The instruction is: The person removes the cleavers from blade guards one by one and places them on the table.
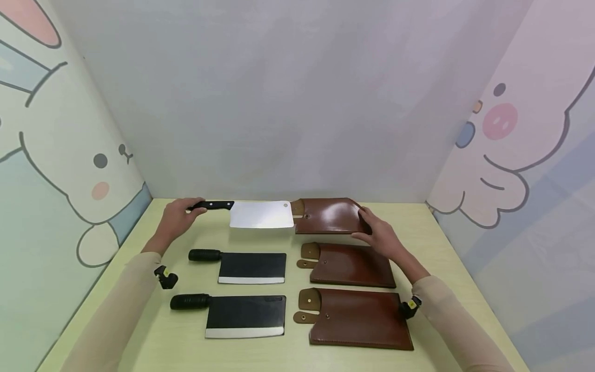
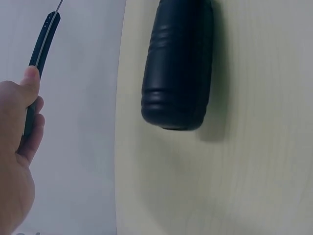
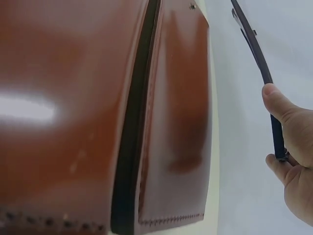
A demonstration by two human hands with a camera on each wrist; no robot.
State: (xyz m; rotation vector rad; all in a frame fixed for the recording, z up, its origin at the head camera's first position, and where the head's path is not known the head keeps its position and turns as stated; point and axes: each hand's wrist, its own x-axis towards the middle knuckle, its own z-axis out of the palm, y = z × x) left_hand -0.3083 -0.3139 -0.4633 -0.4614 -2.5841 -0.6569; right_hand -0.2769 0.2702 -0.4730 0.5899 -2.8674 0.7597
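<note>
My left hand [image 1: 178, 218] grips the black riveted handle of a cleaver [image 1: 261, 214] with a shiny silver blade, its flat side facing me and its end pointing right. In the left wrist view, the thumb lies along the handle [image 2: 45, 46]. Opposite it, my right hand [image 1: 380, 236] holds a brown leather sheath [image 1: 327, 216] by its right end, thumb below and fingers behind. The sheath's open end with its tan strap meets the blade's end in the head view. Edge-on in the right wrist view, the sheath [image 3: 264, 68] is pinched between thumb and fingers.
Two cleavers with dark blades, one in the middle row [image 1: 252, 266] and one in front [image 1: 246, 312], lie on the pale table. To their right lie two more brown sheaths, a middle one [image 1: 355, 266] and a front one [image 1: 362, 318]. A grey wall [image 1: 288, 103] stands behind.
</note>
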